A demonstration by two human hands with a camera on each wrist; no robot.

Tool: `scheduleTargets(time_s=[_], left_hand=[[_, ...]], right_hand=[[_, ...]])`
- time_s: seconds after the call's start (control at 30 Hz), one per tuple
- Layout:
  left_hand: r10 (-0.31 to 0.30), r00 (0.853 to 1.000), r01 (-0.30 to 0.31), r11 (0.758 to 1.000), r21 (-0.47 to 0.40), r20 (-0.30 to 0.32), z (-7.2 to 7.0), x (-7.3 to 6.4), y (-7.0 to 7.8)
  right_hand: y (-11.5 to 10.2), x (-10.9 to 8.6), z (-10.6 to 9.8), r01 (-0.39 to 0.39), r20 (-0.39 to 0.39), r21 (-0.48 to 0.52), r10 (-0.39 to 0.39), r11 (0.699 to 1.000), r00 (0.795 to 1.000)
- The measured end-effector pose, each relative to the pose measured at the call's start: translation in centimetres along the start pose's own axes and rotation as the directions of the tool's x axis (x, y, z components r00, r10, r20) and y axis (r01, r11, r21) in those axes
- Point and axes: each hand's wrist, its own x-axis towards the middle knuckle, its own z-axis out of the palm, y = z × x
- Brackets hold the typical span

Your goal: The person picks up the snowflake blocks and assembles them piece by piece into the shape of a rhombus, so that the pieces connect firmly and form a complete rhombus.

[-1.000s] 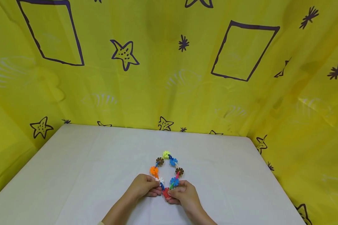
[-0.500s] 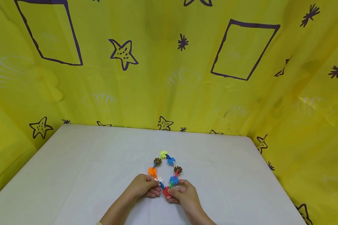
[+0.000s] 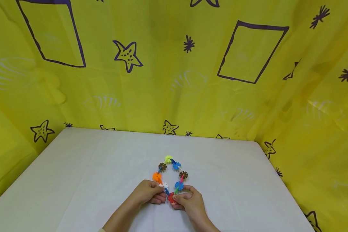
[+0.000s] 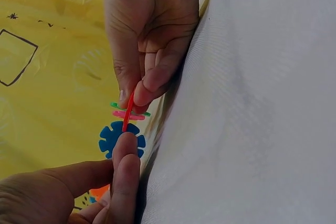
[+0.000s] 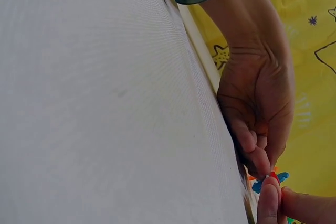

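Note:
A closed ring of linked plastic snowflake discs in several colours lies between my hands in the head view, with a yellow-green disc (image 3: 168,159) at its far end. My left hand (image 3: 148,192) pinches the white disc (image 3: 164,186) on the near left side, below the orange disc (image 3: 157,177). Between thumb and fingers, my right hand (image 3: 190,201) grips the red disc (image 3: 171,197) at the near end. The left wrist view shows the red disc (image 4: 127,113) edge-on, slotted by a dark blue disc (image 4: 108,139). Fingers partly cover the white and red discs.
A white-covered table (image 3: 110,161) spreads around the hands. Behind it and along both sides hangs a yellow curtain (image 3: 162,87) printed with dark stars and outlined shapes.
Between one second and half a second ago the ring shifted slightly left at its far end. Both hands keep the same grip, and little differs since.

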Motion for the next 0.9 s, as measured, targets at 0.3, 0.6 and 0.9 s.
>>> scheduleTargets(time_s=[0.3,0.6,0.9], left_hand=[[0.005,1.0,-0.004,0.999,0.032,-0.013,0.4,-0.1,0.1],[-0.002,0.995,-0.001,1.0,-0.027,-0.104,0.8,-0.3,0.4],[0.015,0.987,-0.034,0.993,-0.117,-0.159,1.7,-0.6,0.4]], right_hand=[[-0.2,0.1,-0.2,-0.02,0.021,-0.022,0.021,1.0,1.0],[-0.4,-0.1,-0.5,-0.023,0.039,-0.013,0.023,1.0,0.999],[-0.3,-0.2,-0.4,0.003,0.043,-0.005,-0.003,1.0,0.999]])
